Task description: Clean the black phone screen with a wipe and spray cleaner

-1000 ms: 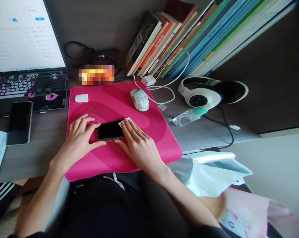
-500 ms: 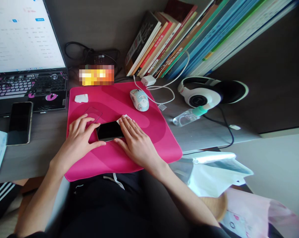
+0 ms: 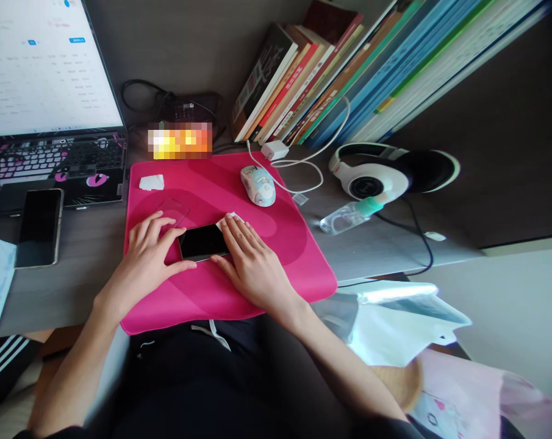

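A dark phone (image 3: 202,241) lies screen-up on a pink mat (image 3: 285,250). My left hand (image 3: 145,259) clamps the phone's left end, thumb on the near edge and fingers on the far edge. My right hand (image 3: 252,265) lies over the phone's right end, its fingers pressing a white wipe (image 3: 232,216) on the screen, with the thumb on the near edge. A clear glass sheet (image 3: 175,210) lies on the mat just beyond my left fingers. A second folded white wipe (image 3: 151,182) sits at the mat's far left corner.
A patterned mouse (image 3: 258,185) and a white charger (image 3: 274,149) with its cable are at the mat's far side. To the left are an open laptop (image 3: 51,91) and another phone (image 3: 38,227). To the right are a small spray bottle (image 3: 346,215), headphones (image 3: 371,171) and leaning books (image 3: 349,73).
My right hand slid the white wipe a little leftward over the phone's right end. My left hand has kept its hold. The view shifted slightly.
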A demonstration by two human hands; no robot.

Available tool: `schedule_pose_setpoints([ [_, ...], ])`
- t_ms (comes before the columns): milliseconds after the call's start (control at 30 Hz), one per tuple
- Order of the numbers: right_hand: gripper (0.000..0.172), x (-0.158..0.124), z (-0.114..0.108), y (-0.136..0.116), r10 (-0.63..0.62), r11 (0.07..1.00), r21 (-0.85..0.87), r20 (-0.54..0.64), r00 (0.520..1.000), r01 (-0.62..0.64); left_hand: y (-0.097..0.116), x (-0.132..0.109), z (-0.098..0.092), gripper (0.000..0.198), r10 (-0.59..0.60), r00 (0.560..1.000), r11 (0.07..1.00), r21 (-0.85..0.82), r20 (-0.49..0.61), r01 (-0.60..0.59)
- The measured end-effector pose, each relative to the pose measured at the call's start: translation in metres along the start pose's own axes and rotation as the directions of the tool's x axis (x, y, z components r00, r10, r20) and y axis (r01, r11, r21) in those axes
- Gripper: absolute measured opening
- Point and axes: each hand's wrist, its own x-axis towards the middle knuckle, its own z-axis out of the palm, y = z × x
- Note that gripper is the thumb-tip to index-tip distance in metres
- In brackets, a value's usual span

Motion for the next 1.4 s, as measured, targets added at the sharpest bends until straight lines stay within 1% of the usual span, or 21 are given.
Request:
schedule_pose_setpoints([
  [233, 0.069, 0.000, 0.000, -0.001, 0.001, 1.000, 0.008, -0.004, 1.000, -0.001, 0.001, 0.000, 0.000, 0.060, -0.008, 1.000, 1.000, 0.005, 0.003, 0.008],
  [467, 0.068, -0.001, -0.003, -0.003, -0.010, 0.999, -0.042, -0.008, 1.000, 0.009, 0.000, 0.000, 0.001, 0.059, -0.016, 1.000, 1.000, 0.016, -0.008, 0.016],
  [767, 0.068, -0.015, -0.014, -0.024, -0.033, 0.991, -0.126, 0.026, 0.999, 0.036, 0.002, 0.001, 0.000, 0.059, -0.002, 1.000, 1.000, 0.003, -0.001, 0.002],
  [900, 0.068, -0.019, -0.017, -0.028, -0.072, 0.986, -0.145, 0.037, 0.997, 0.077, 0.000, 0.002, 0.001, 0.062, 0.003, 1.000, 1.000, -0.021, 0.015, -0.002],
  [1033, 0.069, -0.018, -0.017, -0.026, -0.089, 0.987, -0.128, 0.034, 0.995, 0.093, -0.001, 0.001, 0.002, 0.065, 0.010, 1.000, 0.999, -0.036, 0.022, -0.009],
  [1167, 0.067, -0.008, -0.010, -0.017, -0.084, 0.993, -0.075, 0.034, 0.996, 0.087, 0.000, 0.001, 0.002, 0.063, -0.002, 1.000, 0.999, -0.055, 0.026, 0.003],
  [1300, 0.065, 0.005, -0.003, -0.006, -0.045, 0.999, -0.013, 0.056, 0.997, 0.045, 0.001, 0.001, 0.002, 0.060, -0.011, 1.000, 0.999, -0.047, 0.021, 0.012],
  [1400, 0.067, 0.007, -0.002, -0.004, -0.025, 1.000, 0.009, 0.069, 0.997, 0.024, 0.001, 0.000, 0.002, 0.060, -0.017, 1.000, 1.000, -0.019, -0.005, 0.017],
])
